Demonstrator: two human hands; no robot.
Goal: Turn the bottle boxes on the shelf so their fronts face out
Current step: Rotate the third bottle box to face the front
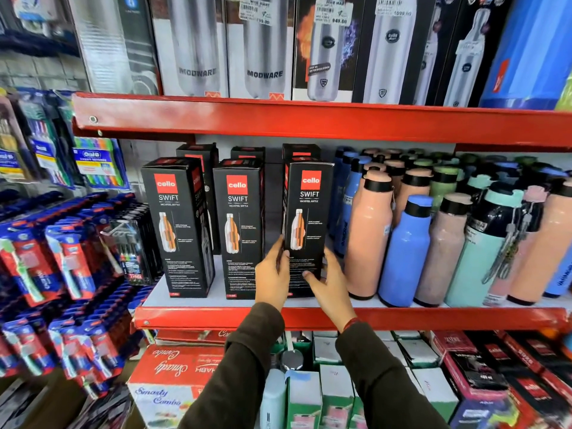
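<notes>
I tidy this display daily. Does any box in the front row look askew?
Yes: the right black Cello Swift box, held by both hands, tilts right; the left box is angled.

Three black boxes, front row of middle shelf: left box (178,226), centre box (238,227), right box (306,227). Each reads "cello" in a red square, "SWIFT", "VACUSTEEL BOTTLE"; finer print illegible.
Two upper-shelf boxes (264,48): "MODWARE".
Price sticker (334,13): "949.00".
Toothbrush pack (99,162): "Oral-B".
Lower carton (167,382): "Smarty Combo".
</notes>
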